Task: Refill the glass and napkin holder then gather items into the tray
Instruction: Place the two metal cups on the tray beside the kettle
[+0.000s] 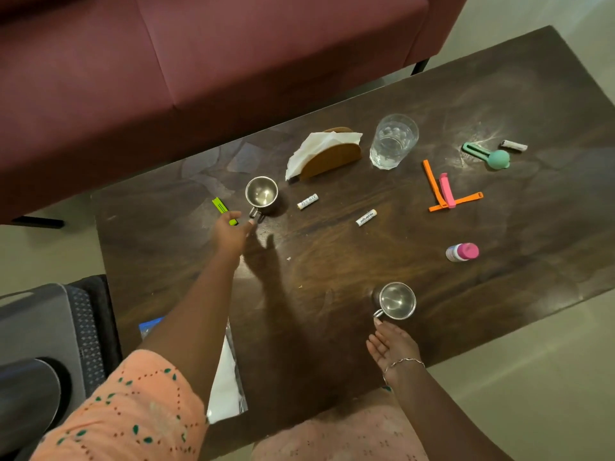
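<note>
A clear glass [393,141] with some water stands at the table's far side, beside a wooden napkin holder [331,157] with white napkins in it. Two small steel cups sit on the table. My left hand [231,231] reaches to the far cup [262,195], fingers apart at its handle and over a green clip [223,210]. My right hand [392,346] lies open just below the near cup [397,301], fingertips close to its handle. A grey tray [40,324] sits at the left, off the table.
Scattered on the dark wooden table [499,261] are two white batteries [307,201], orange clips [446,191], a pink clip, a teal clip [489,155], a small pink-capped bottle [462,252]. A napkin packet [226,377] lies at the near edge. A maroon sofa [199,61] stands behind.
</note>
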The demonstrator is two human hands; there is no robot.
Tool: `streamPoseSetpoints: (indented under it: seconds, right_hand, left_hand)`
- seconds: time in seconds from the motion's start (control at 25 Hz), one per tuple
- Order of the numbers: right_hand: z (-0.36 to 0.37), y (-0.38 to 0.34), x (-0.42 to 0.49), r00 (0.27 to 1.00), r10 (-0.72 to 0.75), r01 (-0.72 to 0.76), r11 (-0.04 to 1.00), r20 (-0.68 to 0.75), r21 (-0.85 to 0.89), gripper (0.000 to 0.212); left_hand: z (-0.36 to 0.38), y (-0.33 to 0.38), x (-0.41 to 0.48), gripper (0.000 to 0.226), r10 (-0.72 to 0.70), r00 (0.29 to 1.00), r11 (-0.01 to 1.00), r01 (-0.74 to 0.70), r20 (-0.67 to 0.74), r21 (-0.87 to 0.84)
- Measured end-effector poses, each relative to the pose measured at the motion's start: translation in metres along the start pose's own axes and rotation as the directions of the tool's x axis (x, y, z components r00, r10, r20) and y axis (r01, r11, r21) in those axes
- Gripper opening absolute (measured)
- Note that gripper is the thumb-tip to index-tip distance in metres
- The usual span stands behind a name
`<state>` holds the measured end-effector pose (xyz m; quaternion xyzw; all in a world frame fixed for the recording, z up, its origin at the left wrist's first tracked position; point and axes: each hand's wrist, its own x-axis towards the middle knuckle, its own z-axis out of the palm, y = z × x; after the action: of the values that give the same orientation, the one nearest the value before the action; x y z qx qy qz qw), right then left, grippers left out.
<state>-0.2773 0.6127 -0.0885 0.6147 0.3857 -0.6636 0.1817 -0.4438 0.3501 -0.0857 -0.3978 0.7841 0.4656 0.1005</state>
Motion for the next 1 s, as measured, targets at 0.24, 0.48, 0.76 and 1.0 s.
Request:
streamPoseSetpoints:
  seconds: [0.24,0.48,0.76,1.0]
  right_hand:
    - [0.022,0.003,0.006,0.998,-0.023,0.03,0.991,-0.06,0.132,0.009]
    - [0.031,0.008,0.014,0.996,-0.044,0.055,0.987,-0.076,0.154,0.013]
    - [0.028,0.013,0.02,0.968,-0.204,0.224,0.965,-0.144,0.138,0.017]
    - [0.026,-0.006,0.009,0.89,-0.447,0.45,0.893,-0.091,0.014,0.021]
  left_hand:
    - [0.015,0.011,0.021,0.03,-0.04,0.995,0.998,0.045,0.093,-0.048]
    - [0.022,0.008,0.035,0.009,-0.176,0.964,0.977,0.196,0.201,-0.085]
    - [0.025,0.01,0.036,0.029,-0.153,0.965,0.971,0.187,0.213,-0.151]
    - [0.009,0.023,0.001,0.026,-0.072,0.955,0.955,0.148,0.286,-0.255]
